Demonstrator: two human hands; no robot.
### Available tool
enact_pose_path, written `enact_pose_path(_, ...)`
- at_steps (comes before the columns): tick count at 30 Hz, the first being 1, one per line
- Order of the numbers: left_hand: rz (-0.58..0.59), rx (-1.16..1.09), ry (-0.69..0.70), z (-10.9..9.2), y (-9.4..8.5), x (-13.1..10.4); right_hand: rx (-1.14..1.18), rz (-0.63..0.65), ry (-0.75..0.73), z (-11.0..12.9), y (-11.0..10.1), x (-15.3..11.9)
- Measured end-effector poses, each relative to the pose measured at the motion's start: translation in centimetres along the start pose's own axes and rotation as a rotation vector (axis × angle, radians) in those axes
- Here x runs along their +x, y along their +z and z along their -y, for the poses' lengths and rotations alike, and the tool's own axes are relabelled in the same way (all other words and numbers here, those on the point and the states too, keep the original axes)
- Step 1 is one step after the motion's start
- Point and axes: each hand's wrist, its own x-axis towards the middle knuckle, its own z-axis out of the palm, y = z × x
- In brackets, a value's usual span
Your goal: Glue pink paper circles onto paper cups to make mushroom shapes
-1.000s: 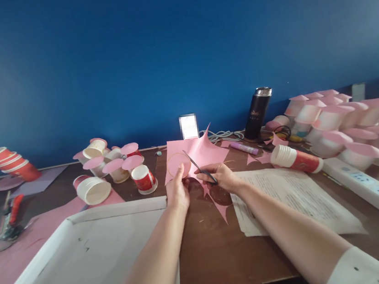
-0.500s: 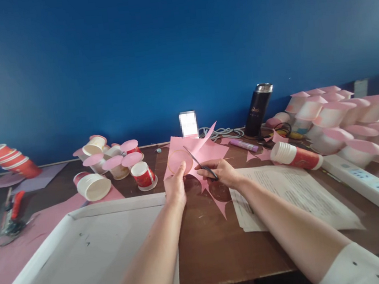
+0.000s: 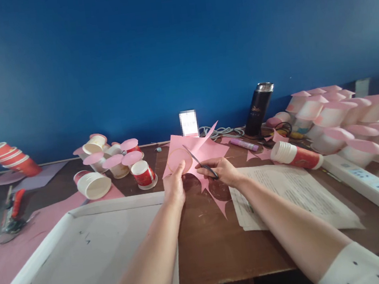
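Note:
A sheet of pink paper (image 3: 217, 145) with a drawn circle stands out in the middle of the head view, its edges cut into jagged points. My left hand (image 3: 174, 180) pinches it at the lower edge of the circle, thumb on top. In my right hand (image 3: 223, 171) is a pair of scissors (image 3: 206, 167) with dark handles, the blades pointing up and left against the paper beside the circle. A pointed pink strip hangs down below the hands. My fingers hide part of the handles.
Paper cups with pink discs stand left (image 3: 113, 163) and right (image 3: 337, 110). A white box lid (image 3: 95, 245) lies at left front. Printed sheets (image 3: 285, 190), a stack of cups (image 3: 296, 154), a power strip (image 3: 370, 184), a black flask (image 3: 258, 110) and a lit phone (image 3: 188, 123) are around.
Very little differs. Both hands, the paper and the scissors keep almost the same place, with only a slight shift of the view.

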Motion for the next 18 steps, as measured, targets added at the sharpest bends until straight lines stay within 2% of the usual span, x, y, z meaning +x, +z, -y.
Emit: enact_pose_path(18,0.033,-0.007,0.043,-0.41,-0.23,0.1,0.002,-0.016,0.017,-0.03,0.01,0.08)
